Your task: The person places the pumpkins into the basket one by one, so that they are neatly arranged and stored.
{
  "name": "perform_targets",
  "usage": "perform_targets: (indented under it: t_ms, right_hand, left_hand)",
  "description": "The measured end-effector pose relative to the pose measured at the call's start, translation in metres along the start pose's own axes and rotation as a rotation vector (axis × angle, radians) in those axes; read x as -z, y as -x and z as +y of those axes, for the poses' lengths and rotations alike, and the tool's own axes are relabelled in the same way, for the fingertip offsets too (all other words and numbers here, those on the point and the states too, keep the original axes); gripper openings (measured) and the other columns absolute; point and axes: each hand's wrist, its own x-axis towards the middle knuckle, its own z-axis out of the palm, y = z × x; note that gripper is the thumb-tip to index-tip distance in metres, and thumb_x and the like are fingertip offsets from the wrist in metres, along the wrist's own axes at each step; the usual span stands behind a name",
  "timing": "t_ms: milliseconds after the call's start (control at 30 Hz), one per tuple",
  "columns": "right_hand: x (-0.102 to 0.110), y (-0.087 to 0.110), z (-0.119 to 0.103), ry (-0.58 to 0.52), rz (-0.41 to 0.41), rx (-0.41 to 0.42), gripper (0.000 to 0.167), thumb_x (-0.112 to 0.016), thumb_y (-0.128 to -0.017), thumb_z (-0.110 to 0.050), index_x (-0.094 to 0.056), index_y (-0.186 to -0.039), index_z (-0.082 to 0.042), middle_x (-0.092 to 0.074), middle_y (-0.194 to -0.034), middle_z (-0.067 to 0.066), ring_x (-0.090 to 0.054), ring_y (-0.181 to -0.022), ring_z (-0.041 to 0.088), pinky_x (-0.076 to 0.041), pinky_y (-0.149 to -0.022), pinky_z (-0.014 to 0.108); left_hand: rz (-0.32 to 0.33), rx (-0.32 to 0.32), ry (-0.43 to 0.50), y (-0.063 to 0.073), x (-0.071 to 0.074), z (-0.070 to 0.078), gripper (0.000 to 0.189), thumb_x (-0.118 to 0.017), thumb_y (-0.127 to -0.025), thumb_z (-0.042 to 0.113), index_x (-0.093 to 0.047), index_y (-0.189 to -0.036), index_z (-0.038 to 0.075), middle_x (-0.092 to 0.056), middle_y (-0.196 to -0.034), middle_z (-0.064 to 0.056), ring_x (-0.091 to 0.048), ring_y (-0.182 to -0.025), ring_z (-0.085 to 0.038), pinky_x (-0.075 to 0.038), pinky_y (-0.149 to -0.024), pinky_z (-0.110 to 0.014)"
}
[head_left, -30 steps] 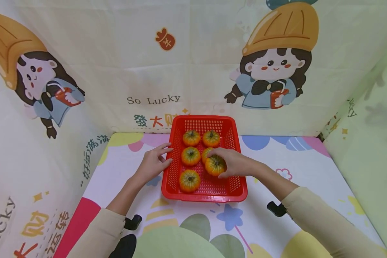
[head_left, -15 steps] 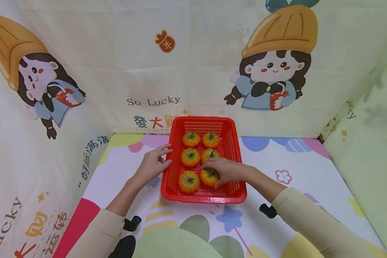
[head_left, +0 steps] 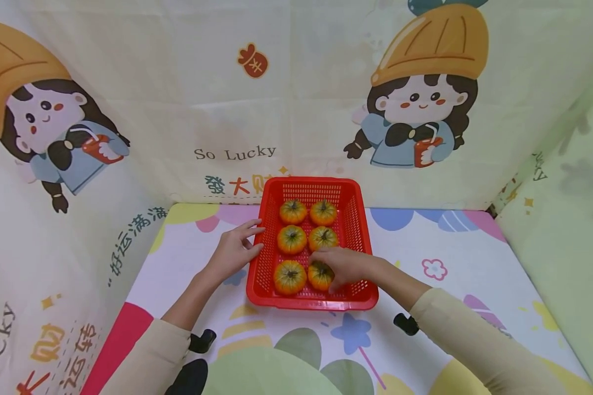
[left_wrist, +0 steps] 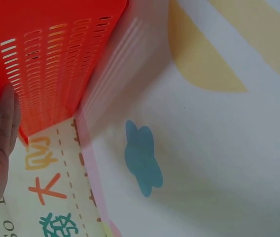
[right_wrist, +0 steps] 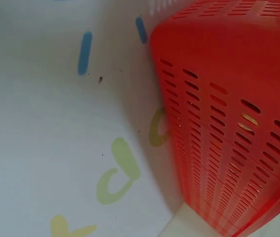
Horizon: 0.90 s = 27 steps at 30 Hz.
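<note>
A red perforated plastic basket [head_left: 303, 303] holds several small orange pumpkins in two columns. In the head view my right hand [head_left: 346, 267] reaches over the right rim and grips the front-right pumpkin [head_left: 318, 277] from above, partly covering it. Left of it is the front-left pumpkin [head_left: 290, 277]. Just behind the right hand lies another pumpkin [head_left: 323, 237]. My left hand [head_left: 234, 248] has its fingertips at the basket's left rim, fingers loosely extended. From the left wrist, the fingers [left_wrist: 4, 118] lie against the outer wall. In the right wrist view the basket wall [right_wrist: 219, 123] hides the right hand.
The basket stands on a patterned tablecloth [head_left: 257, 362], near a printed backdrop [head_left: 316, 126]. Similar cloth hangs along the left and right sides. Dark mounts [head_left: 203, 341] are visible by the sleeves.
My right hand has brought a pumpkin toward me and down into the front-right spot, uncovering the pumpkin behind it. The left hand stays at the left rim.
</note>
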Motion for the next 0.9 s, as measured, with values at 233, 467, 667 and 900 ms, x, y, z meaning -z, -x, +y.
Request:
perform_targets:
  t_ms: [233, 467, 667, 900]
  right_hand:
    - [-0.0018, -0.0004, -0.0001, -0.003, -0.009, 0.017, 0.075, -0.092, -0.075, -0.021, -0.056, -0.140, -0.022, -0.061, -0.138, -0.002, -0.054, -0.134, 0.022, -0.057, -0.101, 0.045]
    - [-0.0008, 0.0005, -0.0007, 0.007, -0.022, 0.027, 0.074, -0.091, -0.076, -0.020, -0.058, -0.142, -0.025, -0.060, -0.137, -0.004, -0.053, -0.134, 0.021, -0.059, -0.098, 0.042]
    - [-0.0017, -0.0005, -0.0005, 0.006, -0.036, 0.011, 0.074, -0.091, -0.075, -0.021, -0.058, -0.142, -0.025, -0.060, -0.138, -0.004, -0.052, -0.135, 0.021, -0.058, -0.100, 0.044]
    - [-0.0037, -0.0024, 0.0027, 0.004, -0.029, 0.005, 0.075, -0.091, -0.075, -0.024, -0.058, -0.142, -0.026, -0.060, -0.138, -0.006, -0.052, -0.135, 0.019, -0.055, -0.104, 0.044]
  left_hand:
    - [0.001, -0.004, -0.002, -0.0006, 0.0006, 0.0000, 0.045, -0.076, -0.091, 0.010, -0.068, -0.134, 0.002, -0.057, -0.152, -0.011, -0.062, -0.070, -0.013, -0.056, -0.060, -0.021]
    - [0.005, -0.006, 0.002, -0.0010, 0.0010, -0.0004, 0.046, -0.076, -0.091, 0.010, -0.067, -0.135, 0.002, -0.057, -0.152, -0.011, -0.062, -0.070, -0.013, -0.056, -0.060, -0.021]
    - [0.004, -0.005, 0.001, -0.0008, 0.0007, -0.0013, 0.045, -0.076, -0.091, 0.010, -0.068, -0.134, 0.001, -0.057, -0.151, -0.012, -0.062, -0.070, -0.012, -0.056, -0.060, -0.021]
    - [0.013, -0.016, 0.007, -0.0012, -0.0003, -0.0021, 0.043, -0.076, -0.090, 0.009, -0.069, -0.132, 0.001, -0.058, -0.150, -0.011, -0.063, -0.069, -0.013, -0.055, -0.061, -0.020]
